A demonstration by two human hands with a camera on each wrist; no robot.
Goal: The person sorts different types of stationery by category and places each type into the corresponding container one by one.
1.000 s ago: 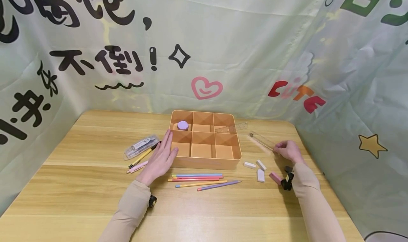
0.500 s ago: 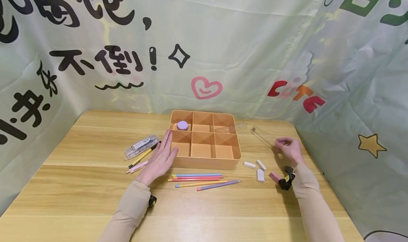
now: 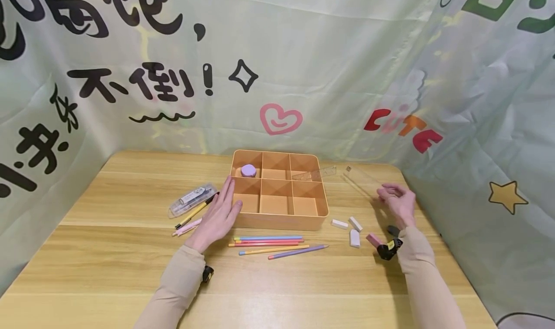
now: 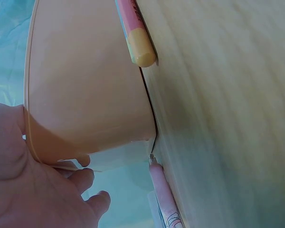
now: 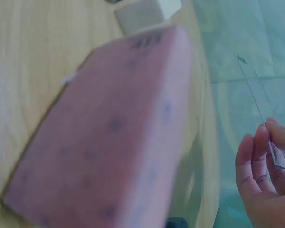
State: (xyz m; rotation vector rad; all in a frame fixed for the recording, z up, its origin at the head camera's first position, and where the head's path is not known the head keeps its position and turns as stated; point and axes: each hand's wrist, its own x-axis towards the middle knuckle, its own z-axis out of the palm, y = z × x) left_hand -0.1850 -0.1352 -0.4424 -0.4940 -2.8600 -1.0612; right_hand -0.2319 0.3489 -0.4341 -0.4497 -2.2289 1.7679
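My left hand (image 3: 217, 222) lies against the left front corner of an orange six-compartment organizer box (image 3: 277, 222), its fingers straight along the side. In the left wrist view, the fingers sit right at the rim of the box wall (image 4: 85, 80). At the right of the table, my right hand (image 3: 400, 204) pinches one end of a clear ruler (image 5: 254, 92) between thumb and fingers. The ruler's far end tilts up toward the back left. Another clear ruler (image 3: 328, 171) lies across the box's back right compartment, sticking out past the rim. A purple round object (image 3: 248, 170) sits in the back left compartment.
Several coloured pencils (image 3: 277, 250) lie before the box. Left of it are a clear case (image 3: 192, 200), a yellow pen (image 3: 192, 214) and pink pens (image 3: 187, 228). White erasers (image 3: 354, 238) and a pink block (image 5: 99, 133) lie at the right. A printed cloth (image 3: 303, 54) hangs behind.
My right hand has lifted slightly and shifted a little right with the ruler, whose far end has risen. My left hand stays at the box corner.
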